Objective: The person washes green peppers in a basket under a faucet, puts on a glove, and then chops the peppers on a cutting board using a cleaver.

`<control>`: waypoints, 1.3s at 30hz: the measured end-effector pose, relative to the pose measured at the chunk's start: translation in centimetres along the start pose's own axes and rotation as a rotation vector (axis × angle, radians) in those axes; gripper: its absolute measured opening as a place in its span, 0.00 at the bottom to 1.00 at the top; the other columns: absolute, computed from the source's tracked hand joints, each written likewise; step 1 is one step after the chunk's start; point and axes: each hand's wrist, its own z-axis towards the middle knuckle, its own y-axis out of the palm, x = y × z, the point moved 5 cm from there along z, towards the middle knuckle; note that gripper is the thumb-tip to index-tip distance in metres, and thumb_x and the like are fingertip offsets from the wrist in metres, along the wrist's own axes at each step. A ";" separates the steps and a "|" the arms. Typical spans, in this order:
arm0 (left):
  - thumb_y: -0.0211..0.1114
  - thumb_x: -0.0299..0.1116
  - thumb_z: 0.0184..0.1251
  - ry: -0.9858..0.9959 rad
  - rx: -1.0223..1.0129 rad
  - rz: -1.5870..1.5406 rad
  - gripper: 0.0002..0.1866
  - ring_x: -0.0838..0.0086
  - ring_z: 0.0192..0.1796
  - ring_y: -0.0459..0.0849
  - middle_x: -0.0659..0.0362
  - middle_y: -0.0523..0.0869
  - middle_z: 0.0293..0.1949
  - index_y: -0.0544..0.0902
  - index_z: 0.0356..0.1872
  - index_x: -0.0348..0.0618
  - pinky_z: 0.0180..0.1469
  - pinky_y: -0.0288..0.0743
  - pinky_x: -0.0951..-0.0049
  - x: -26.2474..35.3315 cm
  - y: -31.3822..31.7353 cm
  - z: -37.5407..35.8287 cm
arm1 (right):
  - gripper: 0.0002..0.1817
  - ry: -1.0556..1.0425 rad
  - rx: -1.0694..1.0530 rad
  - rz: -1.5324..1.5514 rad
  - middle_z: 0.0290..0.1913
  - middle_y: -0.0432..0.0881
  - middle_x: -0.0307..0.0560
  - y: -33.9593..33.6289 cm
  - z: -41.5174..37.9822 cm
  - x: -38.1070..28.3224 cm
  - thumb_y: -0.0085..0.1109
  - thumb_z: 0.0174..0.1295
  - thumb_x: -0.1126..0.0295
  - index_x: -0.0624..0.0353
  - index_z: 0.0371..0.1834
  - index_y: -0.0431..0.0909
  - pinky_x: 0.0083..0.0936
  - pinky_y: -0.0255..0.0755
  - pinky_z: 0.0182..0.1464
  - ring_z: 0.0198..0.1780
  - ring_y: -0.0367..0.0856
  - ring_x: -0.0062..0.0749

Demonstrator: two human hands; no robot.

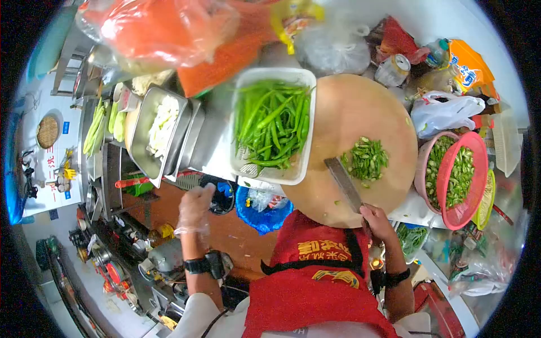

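My right hand (pixel 378 222) is closed on the handle of a cleaver (pixel 344 183). Its blade lies over a round wooden chopping board (pixel 360 107), beside a pile of cut green chili peppers (pixel 366 160). Away to the left, my left hand (pixel 195 209), in a clear plastic glove, hangs above the floor. Its fingers are blurred and partly hidden, and no object shows in it. Whole green chili peppers (pixel 273 127) fill a white basket (pixel 311 101) at the board's left edge.
Right of the board, a pink basket (pixel 479 174) and a bowl beside it hold cut peppers. Metal trays (pixel 147 118) stand at left, one with pale chopped vegetables (pixel 163 127). A blue-lined bin (pixel 259 222) sits below the counter. Bags and a can (pixel 393 70) crowd the back.
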 end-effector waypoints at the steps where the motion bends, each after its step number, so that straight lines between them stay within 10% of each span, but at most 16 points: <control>1: 0.61 0.38 0.61 -0.016 -0.025 -0.170 0.18 0.82 0.20 0.66 0.65 0.71 0.14 0.74 0.13 0.41 0.22 0.60 0.75 -1.8 0.1 1.1 | 0.22 -0.016 0.072 0.042 0.18 0.72 0.38 -0.6 0.1 0.1 0.46 0.66 0.53 0.63 0.45 0.76 0.22 0.63 0.25 0.20 0.69 0.20; 5: 0.58 0.30 0.63 0.271 0.019 -0.516 0.14 0.81 0.21 0.70 0.67 0.73 0.18 0.73 0.16 0.41 0.22 0.62 0.76 2.7 1.0 2.5 | 0.21 -0.017 0.247 0.164 0.16 0.69 0.36 -2.4 -0.4 -0.2 0.47 0.65 0.52 0.61 0.36 0.75 0.21 0.60 0.21 0.17 0.66 0.19; 9: 0.59 0.31 0.61 0.467 0.022 -0.155 0.06 0.68 0.30 0.83 0.52 0.82 0.26 0.81 0.34 0.39 0.36 0.74 0.71 9.5 4.8 4.9 | 0.20 -0.057 0.280 0.127 0.15 0.67 0.35 -2.7 -0.5 -0.4 0.47 0.65 0.51 0.60 0.32 0.73 0.21 0.58 0.20 0.16 0.64 0.20; 13: 0.61 0.37 0.60 0.816 0.233 0.255 0.11 0.50 0.34 0.80 0.45 0.81 0.31 0.77 0.32 0.38 0.37 0.73 0.58 15.3 7.6 5.8 | 0.21 -0.070 0.301 0.136 0.15 0.67 0.36 -2.5 -0.6 -0.5 0.46 0.66 0.51 0.59 0.30 0.72 0.22 0.59 0.20 0.16 0.65 0.20; 19: 0.59 0.41 0.61 0.651 0.102 0.343 0.12 0.56 0.31 0.81 0.51 0.83 0.30 0.79 0.31 0.42 0.34 0.74 0.62 15.5 8.7 6.7 | 0.22 -0.118 0.341 0.109 0.15 0.69 0.40 -2.0 -0.2 1.1 0.46 0.66 0.51 0.60 0.27 0.71 0.25 0.62 0.22 0.17 0.68 0.23; 22: 0.59 0.35 0.65 0.197 -0.593 -0.675 0.07 0.80 0.28 0.77 0.60 0.82 0.32 0.77 0.33 0.41 0.27 0.71 0.79 14.1 9.5 4.1 | 0.23 -0.073 0.362 0.119 0.15 0.69 0.41 -1.6 -0.1 1.1 0.46 0.66 0.51 0.62 0.29 0.73 0.25 0.63 0.22 0.18 0.68 0.24; 25: 0.60 0.33 0.64 -0.040 -0.687 -1.061 0.07 0.79 0.23 0.75 0.60 0.78 0.27 0.76 0.34 0.40 0.23 0.69 0.82 14.2 11.3 -0.6 | 0.21 -0.106 0.374 0.095 0.13 0.67 0.36 -1.2 0.2 1.3 0.45 0.67 0.52 0.58 0.26 0.70 0.18 0.58 0.17 0.13 0.64 0.18; 31: 0.60 0.34 0.65 -0.099 -1.226 -1.141 0.10 0.80 0.26 0.74 0.60 0.77 0.29 0.76 0.38 0.37 0.27 0.69 0.82 13.0 18.8 -7.5 | 0.22 -0.167 0.325 0.107 0.15 0.70 0.39 -0.1 -0.5 0.1 0.46 0.66 0.53 0.64 0.40 0.76 0.24 0.64 0.24 0.19 0.69 0.23; 39: 0.59 0.39 0.65 -0.277 -0.947 -0.967 0.12 0.77 0.23 0.74 0.60 0.79 0.27 0.77 0.34 0.39 0.27 0.69 0.78 7.7 28.5 -8.1 | 0.20 -0.035 0.278 0.266 0.12 0.68 0.37 1.5 0.6 -1.6 0.45 0.67 0.53 0.60 0.34 0.74 0.23 0.60 0.18 0.14 0.65 0.21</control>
